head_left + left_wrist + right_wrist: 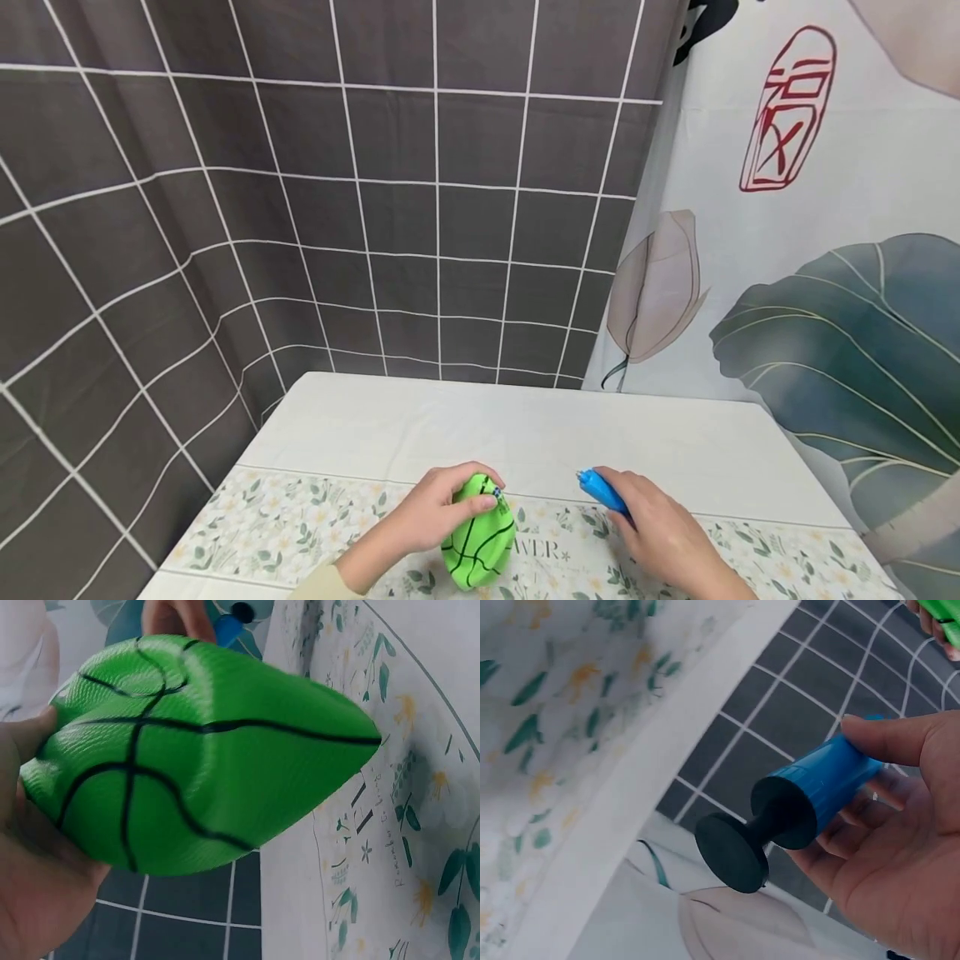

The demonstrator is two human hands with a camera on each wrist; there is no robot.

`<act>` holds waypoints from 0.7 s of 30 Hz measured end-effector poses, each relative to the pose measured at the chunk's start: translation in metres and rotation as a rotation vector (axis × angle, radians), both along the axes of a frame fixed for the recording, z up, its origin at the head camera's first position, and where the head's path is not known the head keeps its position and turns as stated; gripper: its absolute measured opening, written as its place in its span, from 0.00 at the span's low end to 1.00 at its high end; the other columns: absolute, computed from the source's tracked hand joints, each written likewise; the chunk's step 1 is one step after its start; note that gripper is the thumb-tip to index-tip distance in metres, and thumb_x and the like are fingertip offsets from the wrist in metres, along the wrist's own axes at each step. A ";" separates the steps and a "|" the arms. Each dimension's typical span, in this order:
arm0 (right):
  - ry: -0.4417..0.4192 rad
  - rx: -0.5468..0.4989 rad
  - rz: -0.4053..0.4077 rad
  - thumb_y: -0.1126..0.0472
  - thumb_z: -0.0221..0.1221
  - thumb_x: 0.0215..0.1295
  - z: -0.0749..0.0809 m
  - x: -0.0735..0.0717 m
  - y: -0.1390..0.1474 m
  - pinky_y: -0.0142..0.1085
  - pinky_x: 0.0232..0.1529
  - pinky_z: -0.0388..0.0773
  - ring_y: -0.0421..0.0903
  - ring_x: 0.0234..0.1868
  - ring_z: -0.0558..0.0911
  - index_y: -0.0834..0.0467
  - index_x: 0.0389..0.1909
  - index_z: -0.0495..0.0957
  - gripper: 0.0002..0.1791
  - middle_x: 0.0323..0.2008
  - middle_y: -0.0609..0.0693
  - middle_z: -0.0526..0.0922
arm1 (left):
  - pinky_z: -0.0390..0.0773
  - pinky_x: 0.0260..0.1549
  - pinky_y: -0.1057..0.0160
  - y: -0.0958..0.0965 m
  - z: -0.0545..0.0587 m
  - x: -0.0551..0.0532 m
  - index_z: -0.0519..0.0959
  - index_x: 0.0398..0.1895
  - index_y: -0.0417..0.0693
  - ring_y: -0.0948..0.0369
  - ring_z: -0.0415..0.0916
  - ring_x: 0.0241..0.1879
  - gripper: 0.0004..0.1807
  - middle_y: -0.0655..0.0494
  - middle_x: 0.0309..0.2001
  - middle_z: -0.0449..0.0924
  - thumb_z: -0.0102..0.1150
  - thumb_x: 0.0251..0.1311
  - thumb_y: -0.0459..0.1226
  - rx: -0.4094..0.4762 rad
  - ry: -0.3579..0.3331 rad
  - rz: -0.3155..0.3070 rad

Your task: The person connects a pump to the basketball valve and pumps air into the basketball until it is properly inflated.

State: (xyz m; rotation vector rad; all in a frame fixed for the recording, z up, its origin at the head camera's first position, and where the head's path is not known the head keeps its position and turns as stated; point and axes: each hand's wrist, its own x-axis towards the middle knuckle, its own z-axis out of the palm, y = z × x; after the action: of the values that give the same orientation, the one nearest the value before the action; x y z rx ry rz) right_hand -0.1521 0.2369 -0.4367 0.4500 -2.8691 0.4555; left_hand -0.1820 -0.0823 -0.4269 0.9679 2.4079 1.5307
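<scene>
A limp, partly collapsed green ball (480, 546) with black basketball lines is held by my left hand (431, 512), just above the patterned cloth. Seen from the left wrist, the ball (187, 765) is dented and tapers to a point, with the thumb and palm against its rounded end. To its right, my right hand (663, 529) grips a small blue air pump (602, 490), whose narrow tip points left toward the ball's side. The right wrist view shows the blue barrel (832, 780) between thumb and fingers, and its black plunger handle (733, 853) partly drawn out. Pump and ball are apart.
A white table cover (525, 425) with a floral band (300, 521) lies beneath both hands. Behind it hangs a dark grey curtain (390, 217) with a white grid. A pale curtain with leaf prints (840, 333) hangs on the right.
</scene>
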 end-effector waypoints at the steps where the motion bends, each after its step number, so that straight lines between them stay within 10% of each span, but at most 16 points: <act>1: 0.043 0.012 0.012 0.63 0.70 0.61 0.002 0.001 -0.001 0.49 0.51 0.83 0.48 0.51 0.83 0.54 0.65 0.75 0.30 0.49 0.47 0.82 | 0.82 0.36 0.67 0.000 0.001 0.001 0.80 0.50 0.54 0.71 0.77 0.34 0.10 0.58 0.38 0.84 0.57 0.71 0.45 0.001 0.029 0.007; 7: 0.289 0.071 0.104 0.63 0.75 0.53 0.006 0.006 -0.002 0.42 0.47 0.84 0.41 0.45 0.83 0.51 0.63 0.78 0.33 0.46 0.42 0.82 | 0.78 0.25 0.71 0.001 0.000 0.007 0.79 0.42 0.56 0.74 0.70 0.27 0.06 0.66 0.29 0.78 0.62 0.68 0.46 -0.015 0.199 0.039; 13: 0.326 0.120 0.107 0.63 0.76 0.52 0.015 0.011 -0.007 0.44 0.49 0.83 0.41 0.47 0.82 0.47 0.64 0.79 0.35 0.48 0.40 0.83 | 0.69 0.20 0.79 0.003 -0.005 0.012 0.78 0.36 0.53 0.78 0.60 0.22 0.08 0.69 0.22 0.72 0.64 0.65 0.45 -0.076 0.419 0.052; 21: 0.468 0.175 0.244 0.72 0.72 0.47 0.021 0.010 -0.006 0.47 0.50 0.80 0.46 0.50 0.80 0.45 0.63 0.79 0.39 0.49 0.43 0.83 | 0.70 0.24 0.80 0.009 -0.012 0.018 0.82 0.35 0.54 0.80 0.66 0.24 0.09 0.69 0.25 0.79 0.67 0.62 0.47 -0.142 0.425 0.109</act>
State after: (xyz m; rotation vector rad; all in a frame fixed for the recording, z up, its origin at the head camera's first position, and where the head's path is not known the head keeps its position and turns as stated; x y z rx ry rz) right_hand -0.1419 0.2314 -0.4161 0.8208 -2.4161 0.1107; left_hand -0.1643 -0.0735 -0.4389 1.2552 2.8519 1.2629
